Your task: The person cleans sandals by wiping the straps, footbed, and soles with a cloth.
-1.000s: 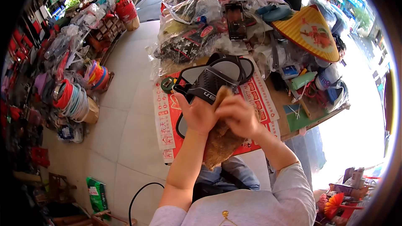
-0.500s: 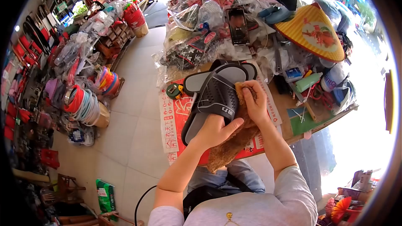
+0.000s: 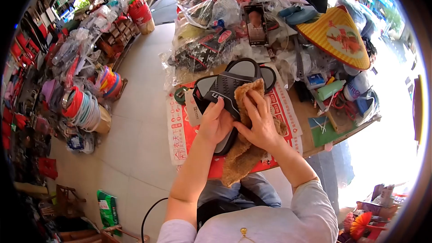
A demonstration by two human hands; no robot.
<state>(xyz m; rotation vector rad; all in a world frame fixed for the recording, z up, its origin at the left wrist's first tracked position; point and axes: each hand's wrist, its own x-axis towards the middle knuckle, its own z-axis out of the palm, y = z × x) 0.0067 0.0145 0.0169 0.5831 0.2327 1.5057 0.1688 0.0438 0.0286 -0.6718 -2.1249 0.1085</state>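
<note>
My left hand (image 3: 215, 123) grips the side of a black slide sandal (image 3: 229, 81) with a grey insole and a perforated strap. Its fingers curl at the strap's edge. My right hand (image 3: 261, 123) presses a fuzzy brown cloth (image 3: 243, 162) onto the right side of that strap, the fingers bent over the cloth. Beneath the held slide lies a second slide sandal (image 3: 205, 83), mostly covered. Red and white printed paper (image 3: 180, 137) is spread under them on the table. A pale card (image 3: 193, 111) lies left of my left hand, beside a green tape measure (image 3: 181, 94).
Plastic-wrapped shoes (image 3: 204, 49) and a smartphone (image 3: 255, 24) lie across the table's back. To the right are a yellow conical hat (image 3: 337, 38), a green bottle (image 3: 330, 90) and a green board (image 3: 328, 130). Shelves of goods and a bucket of hoses (image 3: 85, 110) line the left.
My left hand has come out from under the strap to the slide's side. The slide has turned, and my right hand has moved left and down, laying the cloth over the strap.
</note>
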